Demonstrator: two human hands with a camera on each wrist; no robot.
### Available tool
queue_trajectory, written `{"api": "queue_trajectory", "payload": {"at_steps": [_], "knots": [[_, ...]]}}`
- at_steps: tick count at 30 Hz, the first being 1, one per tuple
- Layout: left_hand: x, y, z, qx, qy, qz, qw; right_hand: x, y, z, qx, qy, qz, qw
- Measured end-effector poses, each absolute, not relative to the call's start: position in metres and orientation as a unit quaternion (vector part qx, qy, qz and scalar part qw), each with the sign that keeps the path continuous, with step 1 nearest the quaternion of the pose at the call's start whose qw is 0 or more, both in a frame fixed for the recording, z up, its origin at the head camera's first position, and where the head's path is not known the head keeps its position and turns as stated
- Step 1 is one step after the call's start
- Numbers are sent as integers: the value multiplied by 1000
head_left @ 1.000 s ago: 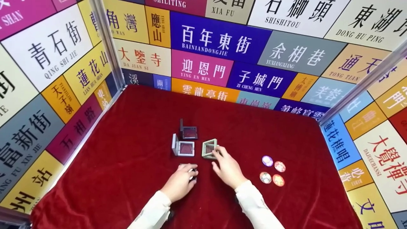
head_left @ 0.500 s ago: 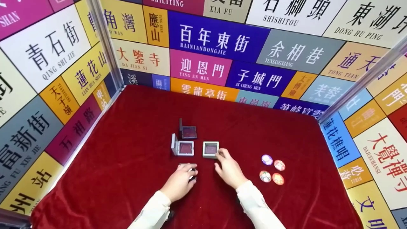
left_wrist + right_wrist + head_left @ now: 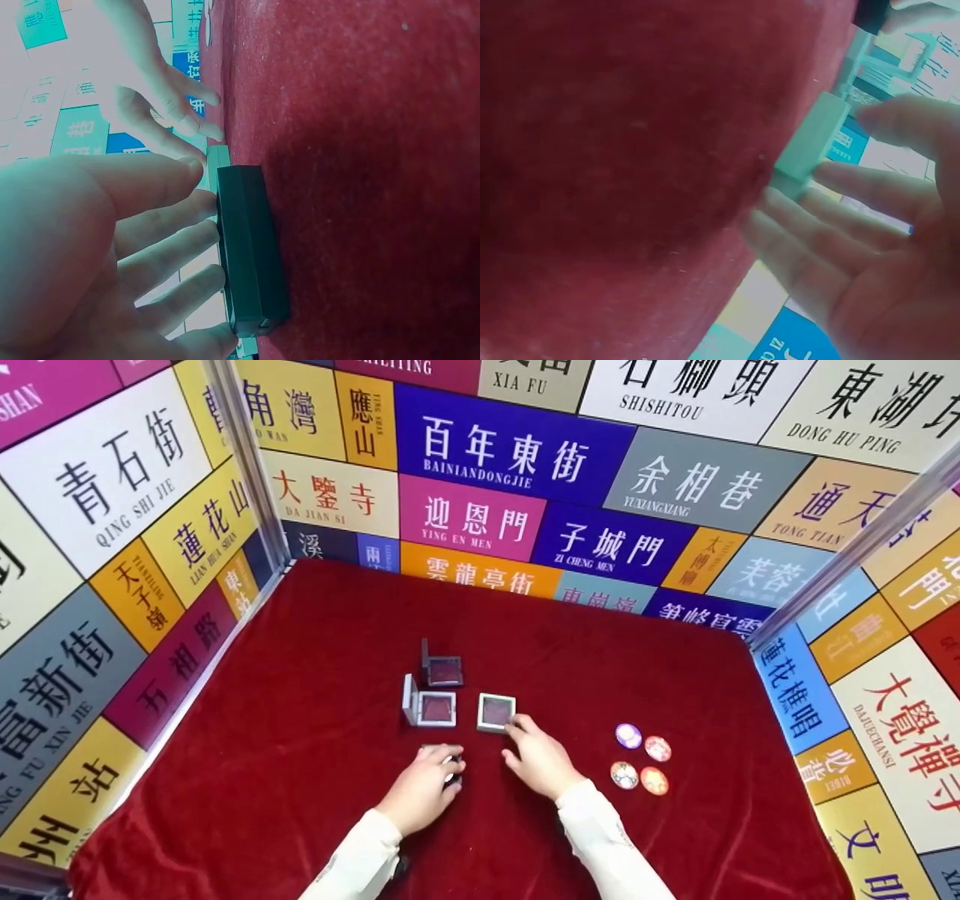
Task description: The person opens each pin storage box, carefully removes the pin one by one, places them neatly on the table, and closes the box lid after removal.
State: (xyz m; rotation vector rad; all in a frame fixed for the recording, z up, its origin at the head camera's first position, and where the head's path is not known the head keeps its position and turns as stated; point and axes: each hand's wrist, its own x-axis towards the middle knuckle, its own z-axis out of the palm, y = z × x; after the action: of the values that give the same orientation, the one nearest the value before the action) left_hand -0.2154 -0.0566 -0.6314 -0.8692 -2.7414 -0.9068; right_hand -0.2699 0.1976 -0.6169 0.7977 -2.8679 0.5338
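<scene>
A small light green square case (image 3: 496,712) with a clear window lies on the red cloth, its lid down. My right hand (image 3: 541,756) is at its right side, with fingertips against the corner; in the right wrist view the fingers (image 3: 810,232) extend along the green case (image 3: 814,139). My left hand (image 3: 421,789) rests over a black case (image 3: 441,750), mostly hidden under it in the head view. The left wrist view shows the fingers (image 3: 176,259) nearly straight, their tips on the face of the black case (image 3: 251,247).
Behind the left hand, a white hinged case (image 3: 436,709) and a dark hinged case (image 3: 445,670) stand with lids upright. Several round printed discs (image 3: 624,775) lie to the right. Sign-covered panels (image 3: 517,442) wall the red cloth (image 3: 337,660) at the back and sides.
The green case's lid, tilted up a second ago, now lies flat on its base. My right hand has shifted slightly, staying by the case. The left hand has kept its place.
</scene>
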Motion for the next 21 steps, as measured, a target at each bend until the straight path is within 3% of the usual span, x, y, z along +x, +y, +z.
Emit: {"api": "queue_trajectory", "payload": {"at_steps": [16,21], "knots": [[-235,-58,-613,-271,-925,-247,102,-273,183,-605,183,-970,160,10],[-258,-85,-608,-180,-909,-310,211,-275,179,-604,162,-969,184,5]]}}
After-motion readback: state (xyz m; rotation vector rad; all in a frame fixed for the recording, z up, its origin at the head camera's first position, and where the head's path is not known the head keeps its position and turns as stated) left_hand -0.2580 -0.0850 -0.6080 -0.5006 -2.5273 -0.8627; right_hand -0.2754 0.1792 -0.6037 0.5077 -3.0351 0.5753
